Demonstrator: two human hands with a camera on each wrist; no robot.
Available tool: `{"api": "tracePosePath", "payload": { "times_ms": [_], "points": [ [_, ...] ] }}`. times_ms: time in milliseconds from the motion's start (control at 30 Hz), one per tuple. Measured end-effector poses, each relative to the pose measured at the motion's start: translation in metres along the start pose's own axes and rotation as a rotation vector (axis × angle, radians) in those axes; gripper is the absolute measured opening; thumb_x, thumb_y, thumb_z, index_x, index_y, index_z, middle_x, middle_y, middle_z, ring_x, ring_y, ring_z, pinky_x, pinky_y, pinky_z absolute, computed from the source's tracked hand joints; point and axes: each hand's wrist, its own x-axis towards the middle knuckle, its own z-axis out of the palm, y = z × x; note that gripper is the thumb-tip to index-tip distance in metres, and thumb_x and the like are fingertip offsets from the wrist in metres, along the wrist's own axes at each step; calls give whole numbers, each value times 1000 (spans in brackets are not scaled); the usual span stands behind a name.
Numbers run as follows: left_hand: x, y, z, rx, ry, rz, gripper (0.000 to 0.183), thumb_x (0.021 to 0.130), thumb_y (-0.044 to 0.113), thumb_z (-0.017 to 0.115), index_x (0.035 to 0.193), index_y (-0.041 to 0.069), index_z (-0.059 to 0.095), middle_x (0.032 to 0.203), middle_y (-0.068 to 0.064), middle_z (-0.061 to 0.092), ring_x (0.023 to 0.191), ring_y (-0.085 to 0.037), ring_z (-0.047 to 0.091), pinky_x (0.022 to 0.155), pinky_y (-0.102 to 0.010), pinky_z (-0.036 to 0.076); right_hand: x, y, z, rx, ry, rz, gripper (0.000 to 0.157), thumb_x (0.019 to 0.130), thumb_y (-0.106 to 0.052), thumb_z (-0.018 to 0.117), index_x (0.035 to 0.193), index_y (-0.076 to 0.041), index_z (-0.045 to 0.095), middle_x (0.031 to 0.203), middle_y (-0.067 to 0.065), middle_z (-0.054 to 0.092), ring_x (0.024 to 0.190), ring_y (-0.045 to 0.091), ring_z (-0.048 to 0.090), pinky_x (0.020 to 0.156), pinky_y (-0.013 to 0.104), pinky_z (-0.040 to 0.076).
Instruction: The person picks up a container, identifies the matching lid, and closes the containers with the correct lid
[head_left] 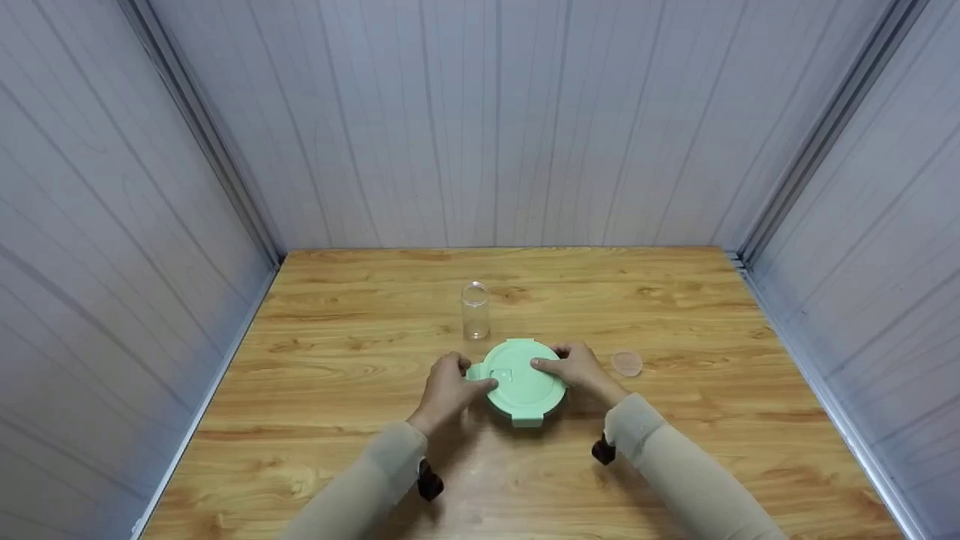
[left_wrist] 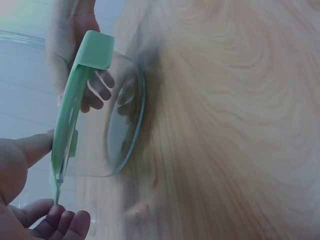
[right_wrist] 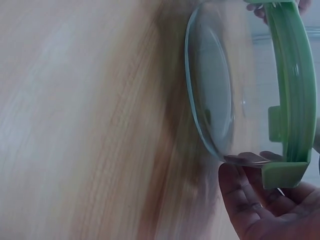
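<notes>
A round glass food container (left_wrist: 131, 115) with a mint-green snap lid (head_left: 529, 379) stands on the wooden table. My left hand (head_left: 446, 390) is at its left side, thumb on the lid's top and fingertips under the left latch (left_wrist: 56, 192), which sticks outward. On the opposite side my right hand (head_left: 585, 373) grips the container, thumb over the lid and fingers along the glass wall. The front latch (head_left: 527, 421) is folded down over the rim. In the right wrist view, another latch (right_wrist: 285, 175) lies folded down beside the right fingers.
Behind the container stands a clear, upright glass cup (head_left: 475, 311). A small, round translucent disc (head_left: 627, 364) lies flat to the right of my right hand. Pale panel walls (head_left: 495, 127) enclose the wooden table (head_left: 337, 420) at the back and both sides.
</notes>
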Motion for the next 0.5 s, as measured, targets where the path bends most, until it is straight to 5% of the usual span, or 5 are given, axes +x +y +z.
{"api": "tracePosePath", "payload": {
  "times_ms": [200,500],
  "points": [
    [2,5,-1,-63,-69,-76,43,91,20,90,118,-4,67,118,-16,68,108,-25,62,101,-42,56,0,0,-1,-25,5,-13,33,100,-29,81,118,-2,79,108,10,77,89,14,67,72,21,55],
    [6,5,-3,-88,-101,-97,35,91,16,90,115,-5,74,115,-15,71,104,-22,65,95,-36,59,-1,0,-2,-44,3,-30,38,100,-31,81,123,-1,79,115,13,79,94,15,68,75,21,56]
  ]
}}
